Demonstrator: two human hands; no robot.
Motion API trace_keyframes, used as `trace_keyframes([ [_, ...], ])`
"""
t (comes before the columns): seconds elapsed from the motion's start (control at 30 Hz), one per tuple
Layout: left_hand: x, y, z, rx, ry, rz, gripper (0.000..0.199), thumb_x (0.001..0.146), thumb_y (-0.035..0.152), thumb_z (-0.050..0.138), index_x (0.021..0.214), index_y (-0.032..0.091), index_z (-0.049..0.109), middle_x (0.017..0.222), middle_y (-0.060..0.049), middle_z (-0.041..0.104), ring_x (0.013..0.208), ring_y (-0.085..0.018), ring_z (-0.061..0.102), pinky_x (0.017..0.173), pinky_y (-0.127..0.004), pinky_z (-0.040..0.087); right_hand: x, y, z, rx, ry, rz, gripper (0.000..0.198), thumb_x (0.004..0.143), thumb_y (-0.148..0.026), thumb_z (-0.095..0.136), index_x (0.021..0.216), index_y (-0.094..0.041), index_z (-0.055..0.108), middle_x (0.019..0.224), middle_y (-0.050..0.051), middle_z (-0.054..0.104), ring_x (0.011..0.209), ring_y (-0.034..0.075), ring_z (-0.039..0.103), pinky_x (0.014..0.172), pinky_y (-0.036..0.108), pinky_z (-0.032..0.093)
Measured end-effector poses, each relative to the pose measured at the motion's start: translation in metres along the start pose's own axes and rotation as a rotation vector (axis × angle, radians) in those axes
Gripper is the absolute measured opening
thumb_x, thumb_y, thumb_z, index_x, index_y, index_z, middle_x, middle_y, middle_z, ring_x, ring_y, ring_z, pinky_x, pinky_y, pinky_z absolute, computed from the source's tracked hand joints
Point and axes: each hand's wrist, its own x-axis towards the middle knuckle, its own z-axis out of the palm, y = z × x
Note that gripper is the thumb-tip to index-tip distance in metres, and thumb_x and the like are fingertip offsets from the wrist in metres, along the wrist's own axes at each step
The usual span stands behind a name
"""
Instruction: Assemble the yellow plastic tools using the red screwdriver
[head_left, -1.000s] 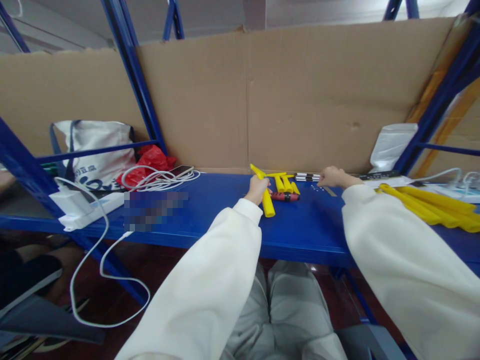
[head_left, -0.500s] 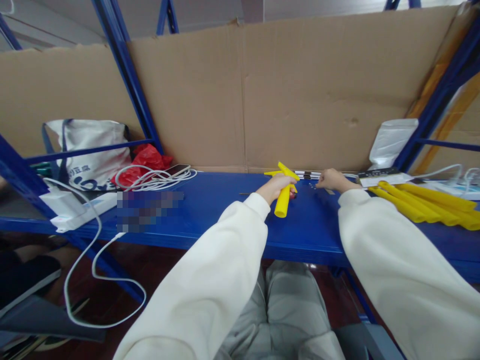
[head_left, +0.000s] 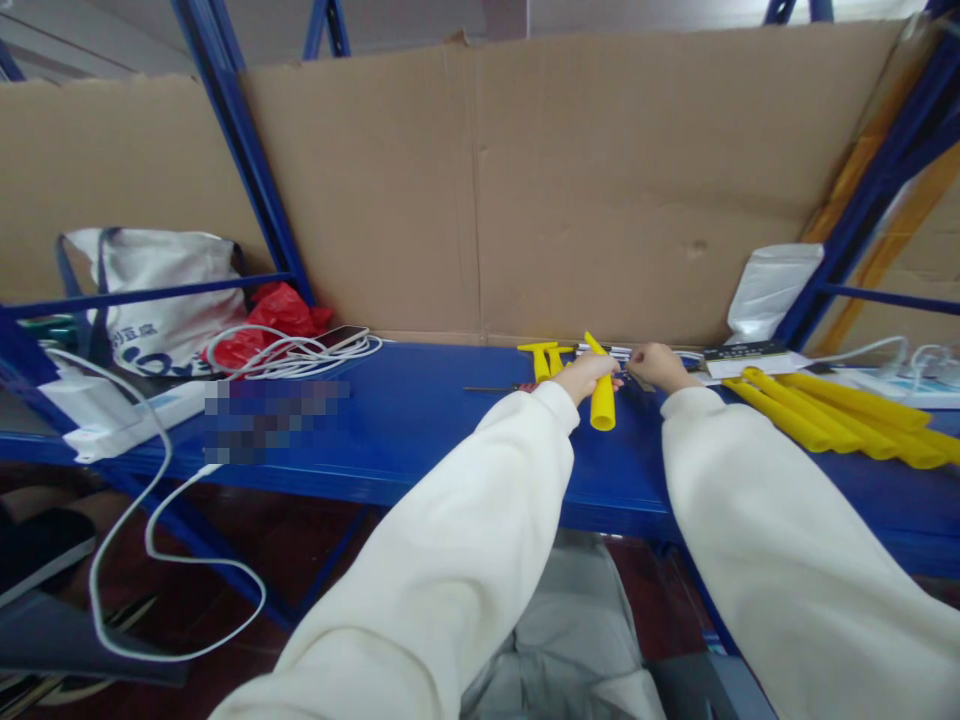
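My left hand [head_left: 581, 378] is closed around a yellow T-shaped tube [head_left: 602, 405], its open round end toward me and its crossbar tilted up behind the fingers. Just right of it, my right hand [head_left: 660, 366] has its fingers pinched together close to the tube; what they hold, if anything, is too small to make out. Beyond my left hand lie other yellow T-shaped pieces [head_left: 538, 361]. A thin screwdriver [head_left: 491, 389] rests on the blue shelf [head_left: 427, 420], partly hidden by my left hand.
Several yellow tubes [head_left: 832, 415] lie at the right, beside a black-and-white box [head_left: 757, 360]. A white pouch [head_left: 772, 290] leans at the back. Leftward are a coiled white cable [head_left: 300, 355], a red bag [head_left: 289, 312], a tote bag [head_left: 172, 300] and a power strip [head_left: 142, 420]. Cardboard [head_left: 360, 200] stands behind.
My left hand has moved right with the yellow tube, closer to my right hand. The yellow pieces behind it now show more. The view has shifted slightly to the right.
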Motion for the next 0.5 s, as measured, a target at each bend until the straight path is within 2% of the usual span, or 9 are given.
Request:
trace_keyframes([
  [0.2, 0.000, 0.002, 0.011, -0.023, -0.006, -0.059, 0.026, 0.084, -0.009, 0.061, 0.083, 0.017, 0.064, 0.064, -0.001, 0.057, 0.061, -0.016, 0.063, 0.062, -0.026, 0.049, -0.005, 0.005, -0.004, 0.102, 0.028, 0.022, 0.034, 0.091, -0.019, 0.056, 0.107, -0.013, 0.085, 0.111, 0.018, 0.082, 0.107, 0.029, 0.077, 0.081, 0.028, 0.054],
  [0.37, 0.008, -0.003, 0.017, -0.058, 0.013, -0.060, 0.024, 0.083, -0.008, 0.065, 0.087, 0.015, 0.067, 0.066, -0.003, 0.058, 0.067, -0.019, 0.067, 0.066, -0.028, 0.049, -0.009, 0.003, -0.005, 0.158, -0.021, 0.009, 0.029, 0.086, -0.019, 0.060, 0.098, -0.014, 0.086, 0.096, 0.015, 0.083, 0.092, 0.027, 0.078, 0.075, 0.026, 0.054],
  [0.5, 0.010, -0.002, 0.015, -0.073, 0.053, -0.029, 0.023, 0.082, -0.006, 0.070, 0.089, 0.016, 0.067, 0.066, -0.002, 0.060, 0.065, -0.019, 0.067, 0.062, -0.027, 0.049, -0.011, 0.002, -0.005, 0.160, -0.005, 0.008, 0.028, 0.087, -0.019, 0.060, 0.096, -0.014, 0.086, 0.096, 0.015, 0.083, 0.092, 0.026, 0.078, 0.076, 0.025, 0.054],
])
